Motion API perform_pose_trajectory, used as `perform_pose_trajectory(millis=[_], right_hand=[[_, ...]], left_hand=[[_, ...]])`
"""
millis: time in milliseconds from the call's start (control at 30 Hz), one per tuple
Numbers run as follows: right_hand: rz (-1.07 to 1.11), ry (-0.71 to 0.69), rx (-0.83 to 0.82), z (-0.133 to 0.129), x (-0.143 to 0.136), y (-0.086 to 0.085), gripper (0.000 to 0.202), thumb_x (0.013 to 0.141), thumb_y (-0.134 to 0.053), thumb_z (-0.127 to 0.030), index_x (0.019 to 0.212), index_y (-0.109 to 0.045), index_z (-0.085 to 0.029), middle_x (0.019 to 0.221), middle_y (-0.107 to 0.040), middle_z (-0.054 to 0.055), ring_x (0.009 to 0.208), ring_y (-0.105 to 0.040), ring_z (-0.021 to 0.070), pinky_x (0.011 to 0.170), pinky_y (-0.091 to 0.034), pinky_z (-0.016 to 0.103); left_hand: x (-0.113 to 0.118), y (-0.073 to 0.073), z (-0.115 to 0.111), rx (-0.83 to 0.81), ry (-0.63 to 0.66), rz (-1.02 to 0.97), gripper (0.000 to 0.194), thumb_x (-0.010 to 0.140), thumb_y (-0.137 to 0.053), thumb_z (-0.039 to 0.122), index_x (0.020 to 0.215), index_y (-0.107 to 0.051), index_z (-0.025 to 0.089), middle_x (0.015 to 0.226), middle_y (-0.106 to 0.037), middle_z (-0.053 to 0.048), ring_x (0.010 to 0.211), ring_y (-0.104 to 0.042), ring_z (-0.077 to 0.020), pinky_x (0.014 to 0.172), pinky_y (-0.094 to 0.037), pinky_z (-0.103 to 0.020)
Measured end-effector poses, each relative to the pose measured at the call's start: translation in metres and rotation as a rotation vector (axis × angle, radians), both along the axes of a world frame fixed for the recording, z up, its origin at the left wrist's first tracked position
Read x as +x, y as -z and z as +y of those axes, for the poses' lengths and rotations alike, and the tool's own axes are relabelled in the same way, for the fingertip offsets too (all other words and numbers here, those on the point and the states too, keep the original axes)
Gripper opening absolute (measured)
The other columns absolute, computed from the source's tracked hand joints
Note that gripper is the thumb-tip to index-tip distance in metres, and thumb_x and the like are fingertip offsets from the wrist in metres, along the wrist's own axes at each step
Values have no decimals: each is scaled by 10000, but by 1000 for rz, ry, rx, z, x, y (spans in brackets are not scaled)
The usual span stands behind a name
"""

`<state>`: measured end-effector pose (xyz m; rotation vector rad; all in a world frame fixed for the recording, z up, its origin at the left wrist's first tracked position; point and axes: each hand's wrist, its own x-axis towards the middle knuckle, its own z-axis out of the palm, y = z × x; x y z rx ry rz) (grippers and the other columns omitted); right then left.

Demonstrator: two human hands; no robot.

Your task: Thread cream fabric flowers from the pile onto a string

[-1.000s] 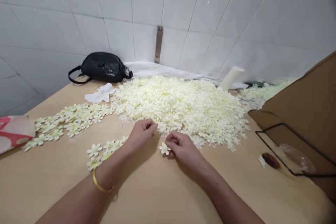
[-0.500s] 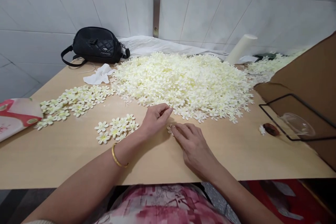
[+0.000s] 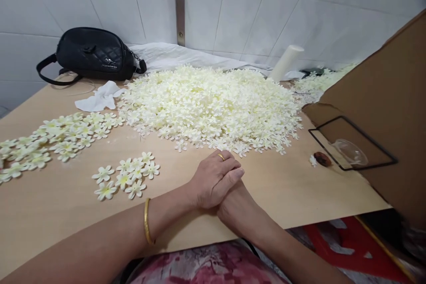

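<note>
My left hand (image 3: pixel 214 179) lies over my right hand (image 3: pixel 238 208) near the front of the table, its fingers curled around it. A ring and a gold bracelet show on the left side. The fingers of my right hand are hidden underneath, and I cannot see whether they hold anything. Just beyond my hands rises a large heap of white-yellow artificial flowers (image 3: pixel 209 106). To their left is a small group of loose flower heads (image 3: pixel 124 179), laid face up. Further left spreads a longer band of similar flower heads (image 3: pixel 68 135).
A black bag (image 3: pixel 91 55) and a crumpled white tissue (image 3: pixel 100 96) sit at the back left. A white roll (image 3: pixel 286 62) leans behind the heap. On the right stand a cardboard box (image 3: pixel 376 111) and a black wire frame (image 3: pixel 346 142), with a brown round object (image 3: pixel 322 159) beside it.
My left hand has moved onto my right hand, covering its fingers. The flower head that was at my right fingertips is out of sight. The view has shifted to the right.
</note>
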<state>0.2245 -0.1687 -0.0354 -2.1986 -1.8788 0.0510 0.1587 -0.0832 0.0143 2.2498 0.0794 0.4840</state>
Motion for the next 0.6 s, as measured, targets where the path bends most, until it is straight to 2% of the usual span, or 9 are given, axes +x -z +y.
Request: perform_pose_trajectory(millis=[100,200,233,300,400,467,600], right_hand=[[11,-7,-47,-5,-1,-2,242,841,-476,-266,1057,-537,-173,1077,-548,80,914,-543,173,774,-461,361],[18,-12,-45,-8,0,-14,284,794,-479,-139,1063,-567,-141,1050,-568,133,980,-501,239,825,-422,406],[22,-24,-26,-9,1,-19,337,766,-472,-100,1089,-561,-132,1070,-562,144,1024,-470,258,864,-391,426],[37,-55,24,-12,3,-27,453,716,-446,-39,1152,-527,-134,1156,-514,145,1109,-400,268,935,-316,457],[88,-64,122,-17,8,-28,516,708,-391,4,1170,-519,-186,1257,-424,132,1152,-357,250,944,-300,454],[146,-54,192,-18,10,-25,497,743,-363,-6,1162,-526,-218,1257,-420,118,1135,-375,235,920,-333,437],[314,-26,285,-15,17,-22,415,799,-345,-56,1131,-541,-212,1114,-512,101,1039,-450,205,870,-394,387]], left_hand=[[4,2,-2,21,46,32,384,881,-244,309,879,-602,171,905,-573,-66,868,-491,-175,821,-377,-317],[7,3,-3,-25,29,15,354,881,-256,286,874,-590,170,907,-575,-62,881,-492,-169,824,-377,-305],[6,3,-2,-56,-18,-4,333,878,-266,277,875,-581,170,900,-574,-60,878,-494,-166,817,-382,-298],[1,4,2,-97,-196,-37,287,870,-290,269,872,-560,174,863,-567,-52,846,-500,-162,780,-393,-291],[-16,8,10,-5,-477,19,228,847,-342,263,785,-548,186,780,-543,-39,793,-487,-173,737,-386,-311],[-29,10,13,92,-540,112,211,823,-386,257,705,-547,189,741,-527,-38,786,-471,-184,730,-375,-325],[-43,15,9,171,-541,203,188,773,-472,324,689,-568,186,755,-506,-45,789,-450,-194,706,-373,-329]])
